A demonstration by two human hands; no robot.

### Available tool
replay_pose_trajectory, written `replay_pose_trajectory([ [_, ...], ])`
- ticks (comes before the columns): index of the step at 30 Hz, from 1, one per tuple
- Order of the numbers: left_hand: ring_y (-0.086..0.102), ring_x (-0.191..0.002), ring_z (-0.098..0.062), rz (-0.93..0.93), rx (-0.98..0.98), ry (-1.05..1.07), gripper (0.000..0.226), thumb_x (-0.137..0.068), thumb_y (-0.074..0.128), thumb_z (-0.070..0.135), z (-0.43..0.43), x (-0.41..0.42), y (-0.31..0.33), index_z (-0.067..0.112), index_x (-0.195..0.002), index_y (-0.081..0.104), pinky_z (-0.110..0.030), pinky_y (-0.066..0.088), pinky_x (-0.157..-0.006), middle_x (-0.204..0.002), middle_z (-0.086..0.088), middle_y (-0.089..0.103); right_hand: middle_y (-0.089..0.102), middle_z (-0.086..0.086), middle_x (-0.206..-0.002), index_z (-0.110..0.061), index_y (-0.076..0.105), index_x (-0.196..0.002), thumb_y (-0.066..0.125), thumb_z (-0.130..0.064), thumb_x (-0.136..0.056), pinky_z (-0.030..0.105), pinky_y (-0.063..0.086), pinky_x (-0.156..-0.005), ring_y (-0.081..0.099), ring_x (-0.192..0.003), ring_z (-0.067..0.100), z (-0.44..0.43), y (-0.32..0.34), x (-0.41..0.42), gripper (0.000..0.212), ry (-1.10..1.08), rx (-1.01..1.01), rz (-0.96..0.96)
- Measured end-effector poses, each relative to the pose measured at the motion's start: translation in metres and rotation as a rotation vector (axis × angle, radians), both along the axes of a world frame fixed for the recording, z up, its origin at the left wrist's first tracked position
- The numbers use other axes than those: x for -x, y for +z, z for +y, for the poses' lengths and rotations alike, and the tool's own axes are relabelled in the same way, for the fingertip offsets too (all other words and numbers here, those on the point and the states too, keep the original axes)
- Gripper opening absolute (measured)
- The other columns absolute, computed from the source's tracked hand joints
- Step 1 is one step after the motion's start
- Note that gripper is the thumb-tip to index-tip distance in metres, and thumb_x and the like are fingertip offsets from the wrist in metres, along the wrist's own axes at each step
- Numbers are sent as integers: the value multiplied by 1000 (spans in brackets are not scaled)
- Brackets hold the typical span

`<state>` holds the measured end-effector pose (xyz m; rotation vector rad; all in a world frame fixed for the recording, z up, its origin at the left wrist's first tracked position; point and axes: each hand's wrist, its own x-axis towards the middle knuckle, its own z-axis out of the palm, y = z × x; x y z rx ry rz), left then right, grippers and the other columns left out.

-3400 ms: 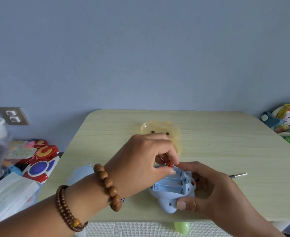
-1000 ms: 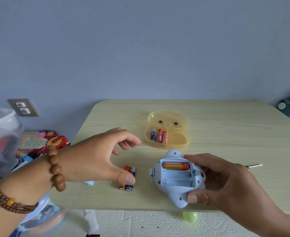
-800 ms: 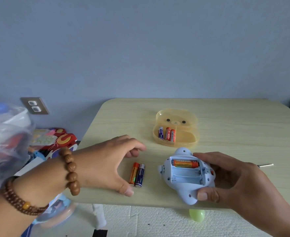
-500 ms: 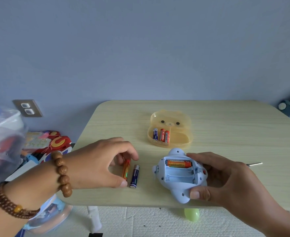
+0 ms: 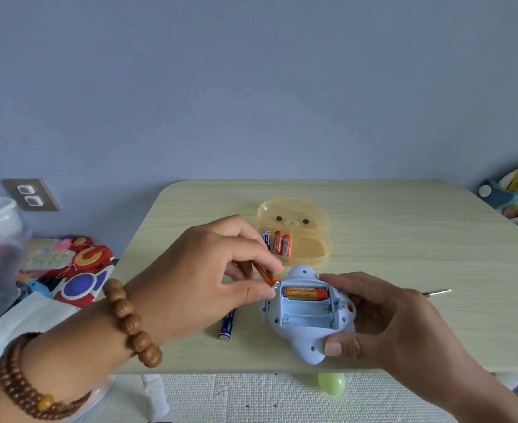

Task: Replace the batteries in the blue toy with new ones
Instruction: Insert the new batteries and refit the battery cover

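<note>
The blue toy (image 5: 305, 338) lies belly-up near the table's front edge, its battery bay open, with one orange battery (image 5: 305, 293) seated in the far slot. My right hand (image 5: 392, 325) is shut on the toy from the right. My left hand (image 5: 203, 279) pinches a second orange battery (image 5: 265, 274) at the toy's left edge, just beside the bay. A dark blue battery (image 5: 227, 326) lies on the table partly under my left hand. Behind, an open yellow bear-faced case (image 5: 312, 248) holds three batteries (image 5: 277, 243).
A thin screwdriver (image 5: 437, 292) lies right of my right hand on the pale wooden table (image 5: 404, 239). Toys and bags are piled off the table's left side, more clutter at the far right. A green egg-shaped thing (image 5: 331, 383) sits on the floor below the front edge.
My left hand picked the orange battery up from the table and carried it right to the toy's bay. The dark blue battery stayed on the table. My right hand kept holding the toy.
</note>
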<state>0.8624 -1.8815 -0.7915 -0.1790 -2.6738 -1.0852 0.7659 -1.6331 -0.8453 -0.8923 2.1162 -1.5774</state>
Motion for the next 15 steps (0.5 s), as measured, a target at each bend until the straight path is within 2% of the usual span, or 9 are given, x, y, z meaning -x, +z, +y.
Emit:
replay_pose_trajectory([
  [2,65,-71,-9,78,113,28,23,-76,86,27,7,3,1,35,-97,80,-16,51,-68,-96,12,63,78,-3,-113,-38,78,-112,98,-21,-54,49,61,-94,77,-100,21,0,-2,1,64,-9,-10,6],
  [5,52,-63,7,118,246,13,26,-76,84,38,18,8,2,35,-101,79,-8,38,-65,-87,15,62,78,-3,-113,-40,78,-111,99,-22,-53,52,60,-94,77,-101,22,0,-4,2,65,-20,-9,10],
  [7,50,-63,7,101,300,11,28,-76,84,37,27,9,2,32,-102,75,-12,43,-65,-85,18,58,78,-4,-113,-41,78,-111,99,-25,-54,52,60,-94,77,-101,22,-1,-5,2,63,-17,3,5],
  [10,55,-68,-6,100,381,4,15,-83,79,27,36,10,2,29,-94,70,-28,51,-67,-84,16,56,77,-4,-113,-43,77,-113,100,-37,-51,53,60,-92,76,-101,25,-1,-6,4,66,-11,14,1],
  [12,58,-70,-11,98,388,0,7,-84,74,31,39,10,1,28,-89,72,-34,53,-67,-83,14,57,77,-4,-112,-43,77,-113,99,-40,-50,54,60,-92,76,-101,25,0,-6,4,67,-11,19,-2],
  [15,55,-69,-7,94,354,15,12,-79,71,39,40,11,-2,29,-86,73,-34,54,-66,-76,16,52,77,-3,-112,-43,77,-113,99,-33,-52,56,60,-91,76,-101,25,0,-7,5,66,-9,15,3],
])
